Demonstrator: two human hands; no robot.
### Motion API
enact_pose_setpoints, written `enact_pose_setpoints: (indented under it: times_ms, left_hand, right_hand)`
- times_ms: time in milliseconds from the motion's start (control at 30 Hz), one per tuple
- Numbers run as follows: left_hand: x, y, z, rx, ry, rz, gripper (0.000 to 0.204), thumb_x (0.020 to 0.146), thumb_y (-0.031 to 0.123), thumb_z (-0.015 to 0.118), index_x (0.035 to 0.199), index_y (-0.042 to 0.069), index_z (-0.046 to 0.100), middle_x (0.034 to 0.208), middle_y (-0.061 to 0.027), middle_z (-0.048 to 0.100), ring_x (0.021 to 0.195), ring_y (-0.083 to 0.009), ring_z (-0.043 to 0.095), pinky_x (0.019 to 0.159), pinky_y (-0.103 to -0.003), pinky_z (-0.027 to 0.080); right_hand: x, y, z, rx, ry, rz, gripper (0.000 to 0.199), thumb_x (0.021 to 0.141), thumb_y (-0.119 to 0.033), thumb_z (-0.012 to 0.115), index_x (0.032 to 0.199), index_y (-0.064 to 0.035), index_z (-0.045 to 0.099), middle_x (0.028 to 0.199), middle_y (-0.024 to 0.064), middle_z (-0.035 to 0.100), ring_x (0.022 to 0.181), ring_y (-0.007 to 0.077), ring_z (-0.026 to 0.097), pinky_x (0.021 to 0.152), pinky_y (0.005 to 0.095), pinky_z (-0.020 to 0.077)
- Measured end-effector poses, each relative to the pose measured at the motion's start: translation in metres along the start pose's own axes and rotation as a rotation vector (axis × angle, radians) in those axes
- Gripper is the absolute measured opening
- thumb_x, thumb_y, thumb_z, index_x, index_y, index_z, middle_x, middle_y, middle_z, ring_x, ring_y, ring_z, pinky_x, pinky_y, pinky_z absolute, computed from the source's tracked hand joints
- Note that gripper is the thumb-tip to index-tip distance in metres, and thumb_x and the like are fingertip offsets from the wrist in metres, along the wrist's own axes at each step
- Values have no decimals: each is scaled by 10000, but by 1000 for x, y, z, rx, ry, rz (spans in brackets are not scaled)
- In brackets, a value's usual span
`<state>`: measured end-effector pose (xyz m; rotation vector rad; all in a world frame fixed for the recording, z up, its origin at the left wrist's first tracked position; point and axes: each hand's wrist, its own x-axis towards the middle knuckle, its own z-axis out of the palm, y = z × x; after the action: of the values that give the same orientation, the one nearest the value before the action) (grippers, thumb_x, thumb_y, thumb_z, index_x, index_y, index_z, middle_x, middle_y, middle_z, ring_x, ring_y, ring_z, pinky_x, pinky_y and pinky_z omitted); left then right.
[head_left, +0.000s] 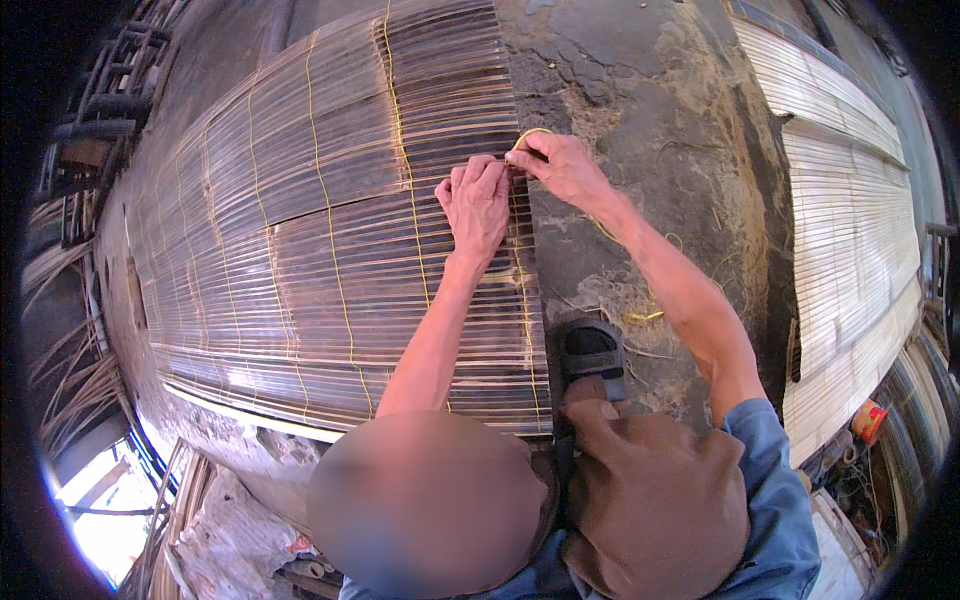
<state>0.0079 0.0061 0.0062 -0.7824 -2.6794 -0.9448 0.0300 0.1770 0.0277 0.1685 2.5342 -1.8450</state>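
Observation:
A wide mat of thin slats (360,240) lies on the ground before me, crossed by several rows of yellow cord. At its right edge my right hand (562,168) pinches a yellow cord (533,132), which loops over the fingers. More of that cord trails down past my right forearm to the ground. My left hand (474,203) rests on the mat just left of the right one, fingers bent and thumb side toward the edge. The fingertips of both hands nearly meet; what the left ones grip, if anything, is too small to make out.
A second, paler slatted mat (845,210) lies to the right across a strip of rough, stained ground (640,90). My sandalled foot (592,352) is beside the near mat. Loose strips (75,375) are at the far left, and a red container (869,421) stands at right.

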Motion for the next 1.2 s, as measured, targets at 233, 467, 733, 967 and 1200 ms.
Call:
enact_pose_setpoints:
  times_ms: [233,467,733,967,1200]
  left_hand:
    - [-7,-6,-1,41,185,14,67,911,143,668,976,133,680,1057,22,659,1040,-195,588,965,-397,365]
    - [-2,-3,1,129,160,115,80,896,121,660,975,124,670,1058,16,659,1079,-184,601,976,-395,387]
    - [-7,-13,-9,187,134,196,105,876,113,650,980,121,637,1064,3,634,1061,-193,603,973,-395,388]
    - [3,-14,-6,43,94,124,74,951,147,625,966,87,665,1025,-44,664,1026,-257,613,920,-407,433]
    - [13,-14,2,-166,93,94,97,949,143,632,903,58,639,912,-70,619,890,-298,571,805,-431,431]
  right_hand:
    - [-29,29,13,-134,169,66,220,956,-206,610,878,-1,620,787,162,648,710,322,635,672,406,494]
    - [-6,86,29,72,105,408,255,898,-246,604,979,-18,685,897,169,713,811,340,685,751,440,509]
    - [8,57,33,-134,72,443,291,915,-246,596,1103,-46,693,1004,203,720,952,340,692,843,433,508]
    - [10,52,24,54,243,183,187,985,-204,583,921,-29,602,822,101,683,779,192,664,704,361,518]
    - [6,16,5,51,212,26,177,1012,-145,561,885,-22,541,752,60,672,677,141,645,629,326,520]
